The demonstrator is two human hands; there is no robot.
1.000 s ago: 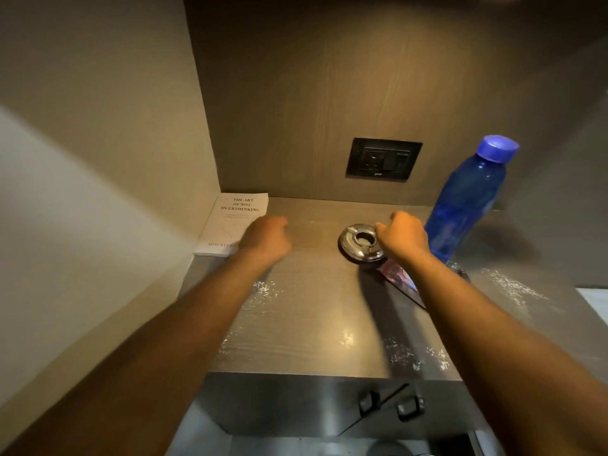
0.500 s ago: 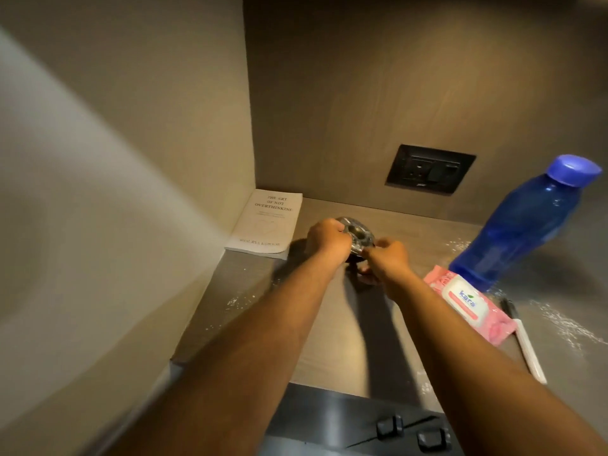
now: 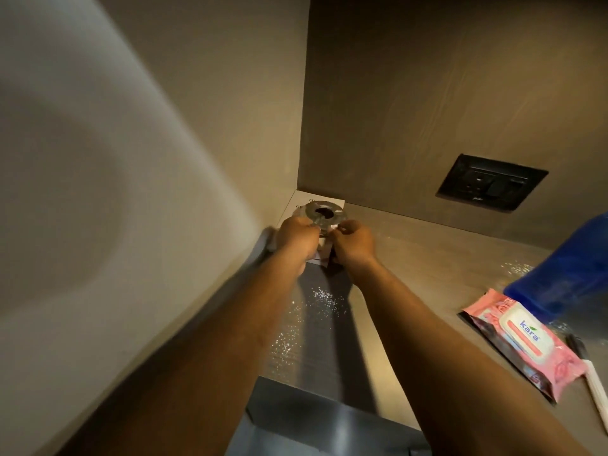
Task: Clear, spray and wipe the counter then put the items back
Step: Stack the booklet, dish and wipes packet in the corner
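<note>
- A round metal dish (image 3: 324, 212) with a dark hole in its middle is held between two bare hands at the far left corner of the tabletop (image 3: 427, 271).
- The left hand (image 3: 296, 240) grips the dish's left rim with curled fingers; the right hand (image 3: 353, 243) pinches its right rim. Both hands are equally close, one on each side.
- The dish sits just beyond the knuckles, tilted slightly toward the viewer, and appears lifted above a white book (image 3: 324, 196) that lies flat in the corner. Whether the dish touches the book cannot be told.
- The dish is round, so it has no long axis; the relation that matters is its position directly over the book, with the left wall close beside it.
- My judgement: this is the clearing step, and the dish needs room to move near or right, away from the corner.
- White specks (image 3: 324, 299) are scattered on the tabletop between the forearms.
- On the right lie a pink pack of wipes (image 3: 523, 340), a blurred blue bottle (image 3: 566, 274) just behind it, and a white pen (image 3: 597, 386) at the right edge.
- A black wall socket (image 3: 492, 182) is on the back wall.
</note>
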